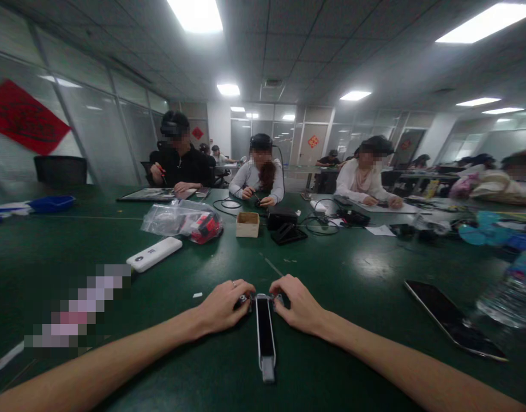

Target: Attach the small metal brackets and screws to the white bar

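Note:
A long narrow device (265,329) with a black face and a pale rim lies on the green table, its light grey end pointing toward me. At its far left corner, my left hand (228,304) has its fingers curled round a small grey part (244,303). My right hand (295,303) mirrors it on the far right corner, closed on another small greyish part (279,300). Both parts are mostly covered by fingers, and I cannot tell whether they are joined to the device.
On the green table (331,274) are a white power bank (155,254), a bagged red item (203,228), a small open box (247,225), a black phone (454,320) and a clear bottle (511,292). Cables and several seated people are beyond.

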### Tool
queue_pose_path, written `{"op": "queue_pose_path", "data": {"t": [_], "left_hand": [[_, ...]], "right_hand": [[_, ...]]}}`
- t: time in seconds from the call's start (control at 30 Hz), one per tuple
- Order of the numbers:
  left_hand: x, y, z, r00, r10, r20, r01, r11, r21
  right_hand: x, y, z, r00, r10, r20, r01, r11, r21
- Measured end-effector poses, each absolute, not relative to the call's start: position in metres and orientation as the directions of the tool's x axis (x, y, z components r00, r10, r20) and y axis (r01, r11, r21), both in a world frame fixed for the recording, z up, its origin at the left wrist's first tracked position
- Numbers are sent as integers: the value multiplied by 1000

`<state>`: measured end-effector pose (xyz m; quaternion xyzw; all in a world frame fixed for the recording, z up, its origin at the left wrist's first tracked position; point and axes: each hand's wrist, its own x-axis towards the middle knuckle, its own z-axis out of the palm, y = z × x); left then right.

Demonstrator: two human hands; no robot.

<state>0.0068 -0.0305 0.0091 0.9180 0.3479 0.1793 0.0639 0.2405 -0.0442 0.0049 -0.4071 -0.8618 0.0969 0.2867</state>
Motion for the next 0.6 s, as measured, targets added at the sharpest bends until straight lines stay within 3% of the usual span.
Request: {"op": "queue_pose_path", "data": {"t": [0.27, 0.4, 0.53, 0.6], "left_hand": [[6, -30, 9, 698, 645, 311, 597, -764, 246], [6, -30, 10, 697, 650, 303, 600, -760, 250], [5, -27, 7, 705, 650, 283, 597, -760, 258], [4, -25, 6, 706, 649, 285, 593, -761, 263]], "right_hand": [[240, -46, 7, -524, 762, 381, 648, 647, -402], [251, -38, 32, -552, 744, 376, 679, 663, -316], [285, -22, 78, -395, 819, 416, 820, 519, -244], [302, -18, 99, -245, 908, 340, 917, 331, -221]]}}
